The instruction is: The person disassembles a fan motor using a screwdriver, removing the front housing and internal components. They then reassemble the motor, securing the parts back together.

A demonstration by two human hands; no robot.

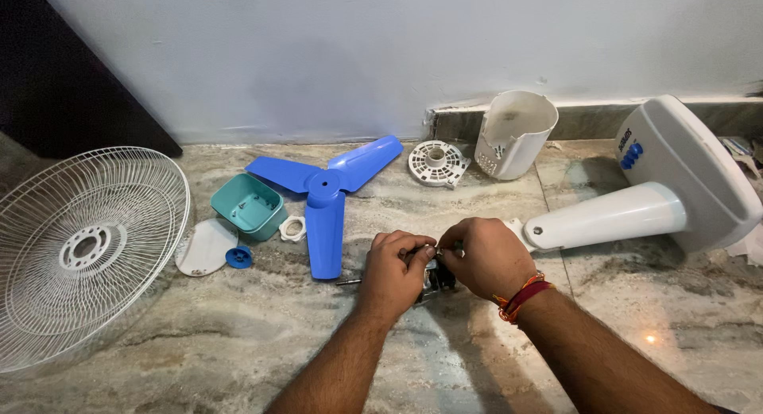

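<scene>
Seen from above, two bare forearms reach in from the floor's near edge onto a marbled stone floor, near its middle; the left hand point(395, 265) is curled nearly closed over a small metal motor point(435, 280), fingers wrapped across its top; the right hand point(486, 255), a red and orange thread round its wrist, is pinched closed on the motor's upper right side, thumb and forefinger meeting the left fingertips; what exactly they pinch is hidden. A thin shaft point(347, 283) sticks out of the motor to the left, lying just above the floor.

Fan parts lie around; a blue blade point(326, 193) sits just left of the hands, well apart from them; a teal box point(249, 205), a white ring nut point(292, 228), a blue cap point(238, 257) and a white oval cover point(206, 247) lie further left; a white wire guard point(83, 247) leans at the left edge; a round white grille disc point(438, 163) and a white housing point(515, 133) rest by the far wall; a white stand point(660, 187) lies on its side at the right.

To work well here, it seems wise to keep the left hand pressing the motor steady; let the right fingertips do the fine turning or pulling; keep the shaft clear of the blade; set any loosened small piece beside the ring nut so it is not lost on the patterned stone.
</scene>
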